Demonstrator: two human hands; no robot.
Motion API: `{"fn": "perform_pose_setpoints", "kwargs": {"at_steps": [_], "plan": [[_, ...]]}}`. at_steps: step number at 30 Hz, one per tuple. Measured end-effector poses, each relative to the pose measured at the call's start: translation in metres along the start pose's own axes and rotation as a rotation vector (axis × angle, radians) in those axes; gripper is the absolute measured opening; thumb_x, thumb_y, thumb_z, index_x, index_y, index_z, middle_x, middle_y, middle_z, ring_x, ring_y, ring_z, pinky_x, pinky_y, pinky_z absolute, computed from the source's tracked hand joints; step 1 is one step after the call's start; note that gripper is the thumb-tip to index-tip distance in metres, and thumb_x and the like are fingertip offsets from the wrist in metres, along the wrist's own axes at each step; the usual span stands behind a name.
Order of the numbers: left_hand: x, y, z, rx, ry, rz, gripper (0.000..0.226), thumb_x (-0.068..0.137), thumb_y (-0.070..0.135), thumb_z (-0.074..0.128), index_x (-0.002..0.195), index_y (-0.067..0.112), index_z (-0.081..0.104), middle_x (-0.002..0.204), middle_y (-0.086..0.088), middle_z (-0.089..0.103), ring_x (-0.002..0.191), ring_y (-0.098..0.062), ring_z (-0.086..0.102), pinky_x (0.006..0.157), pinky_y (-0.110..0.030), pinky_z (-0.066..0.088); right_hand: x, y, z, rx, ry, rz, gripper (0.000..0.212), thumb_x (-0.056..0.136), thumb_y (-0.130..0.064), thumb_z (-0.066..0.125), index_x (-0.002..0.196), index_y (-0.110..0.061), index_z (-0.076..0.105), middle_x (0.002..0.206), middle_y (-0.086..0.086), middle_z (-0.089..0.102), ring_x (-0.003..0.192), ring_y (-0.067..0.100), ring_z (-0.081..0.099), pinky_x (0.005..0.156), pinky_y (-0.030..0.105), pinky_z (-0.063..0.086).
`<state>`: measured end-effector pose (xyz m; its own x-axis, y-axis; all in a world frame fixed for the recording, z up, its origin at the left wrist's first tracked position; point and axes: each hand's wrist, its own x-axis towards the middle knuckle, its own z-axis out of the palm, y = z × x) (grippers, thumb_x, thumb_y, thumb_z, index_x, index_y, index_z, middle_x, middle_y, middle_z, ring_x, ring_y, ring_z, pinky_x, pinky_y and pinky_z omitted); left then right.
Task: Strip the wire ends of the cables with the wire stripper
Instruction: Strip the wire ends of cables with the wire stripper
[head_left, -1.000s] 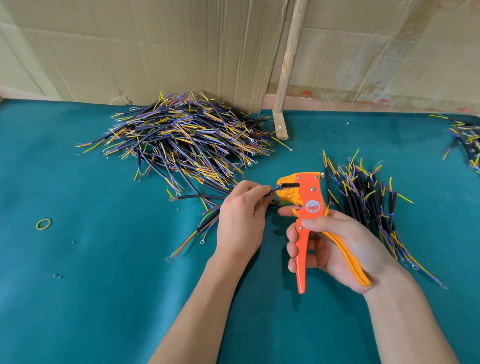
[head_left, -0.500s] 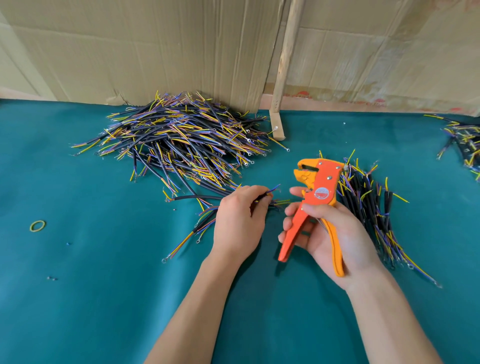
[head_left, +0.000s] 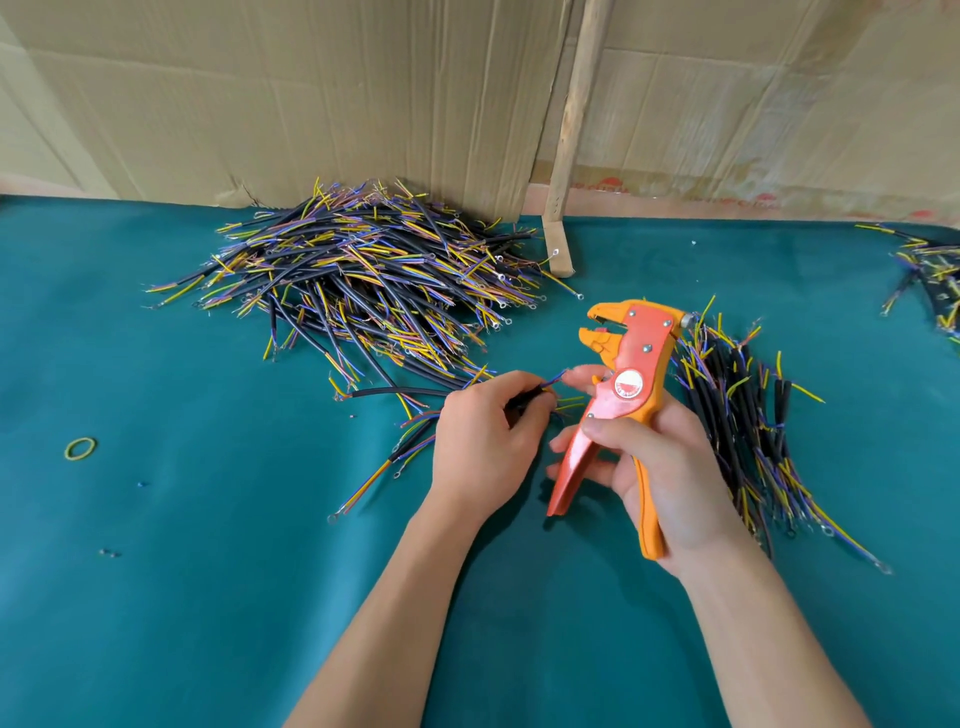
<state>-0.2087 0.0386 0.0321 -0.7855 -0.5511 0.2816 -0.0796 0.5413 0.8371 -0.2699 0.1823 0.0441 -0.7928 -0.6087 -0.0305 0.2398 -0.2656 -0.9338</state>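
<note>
My right hand (head_left: 660, 467) grips the orange wire stripper (head_left: 626, 384) by its handles, jaws up and pointing left, handles spread apart. My left hand (head_left: 483, 441) pinches a short black cable (head_left: 530, 397) whose blue and yellow wire ends stick out toward the stripper, just below its jaws and apart from them. The tip of my right index finger touches those wire ends. A big heap of black cables (head_left: 363, 280) with yellow, blue and purple wires lies behind my left hand. A second bundle of cables (head_left: 743, 415) lies to the right of my right hand.
Everything sits on a teal cloth (head_left: 208, 571). Cardboard sheets (head_left: 311, 93) and a wooden stick (head_left: 571, 130) stand along the back. A yellow rubber band (head_left: 80, 448) lies at the left. More cables (head_left: 930, 275) lie at the far right edge.
The stripper has left the cable end, lifted and tilted to the right with its handles spread. My left hand keeps pinching the cable, now drawn slightly back.
</note>
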Motion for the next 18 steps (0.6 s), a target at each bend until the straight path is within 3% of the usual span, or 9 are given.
{"fn": "perform_pose_setpoints", "kwargs": {"at_steps": [3,7,12,18], "plan": [[0.0005,0.0010,0.0000,-0.031,0.014,-0.026,0.005,0.091,0.020,0.069,0.091,0.021,0.074,0.073,0.006,0.069,0.068,-0.015,0.058,0.068,-0.032,0.048,-0.0004,0.0010,0.0009,-0.037,0.005,0.005,0.038,0.076,-0.007,0.068,0.113,-0.013,0.074,0.099,0.016,0.068,0.076,0.035,0.066,0.066,0.050,0.058],[0.0004,0.0019,-0.0015,-0.113,0.006,-0.061,0.020,0.090,0.019,0.069,0.109,0.026,0.072,0.082,0.003,0.075,0.077,-0.020,0.068,0.079,-0.035,0.053,-0.0011,0.0004,0.0016,-0.060,0.016,0.007,0.043,0.076,-0.009,0.068,0.119,-0.006,0.068,0.105,0.013,0.071,0.077,0.036,0.065,0.066,0.051,0.058],[0.0016,-0.0014,-0.0035,-0.157,-0.011,-0.058,0.015,0.092,0.017,0.069,0.105,0.022,0.077,0.092,0.007,0.077,0.088,-0.015,0.071,0.083,-0.041,0.055,-0.0015,-0.0010,0.0012,-0.065,-0.001,0.033,0.041,0.077,-0.011,0.068,0.118,-0.012,0.068,0.118,0.013,0.072,0.076,0.034,0.066,0.067,0.052,0.058],[0.0024,-0.0015,-0.0055,-0.191,-0.058,-0.072,0.019,0.092,0.032,0.065,0.101,0.021,0.078,0.094,0.007,0.078,0.093,-0.018,0.072,0.087,-0.046,0.054,-0.0009,-0.0015,0.0013,-0.064,-0.009,0.076,0.044,0.078,-0.013,0.067,0.122,-0.009,0.064,0.118,0.012,0.074,0.074,0.031,0.067,0.068,0.051,0.059]]}}
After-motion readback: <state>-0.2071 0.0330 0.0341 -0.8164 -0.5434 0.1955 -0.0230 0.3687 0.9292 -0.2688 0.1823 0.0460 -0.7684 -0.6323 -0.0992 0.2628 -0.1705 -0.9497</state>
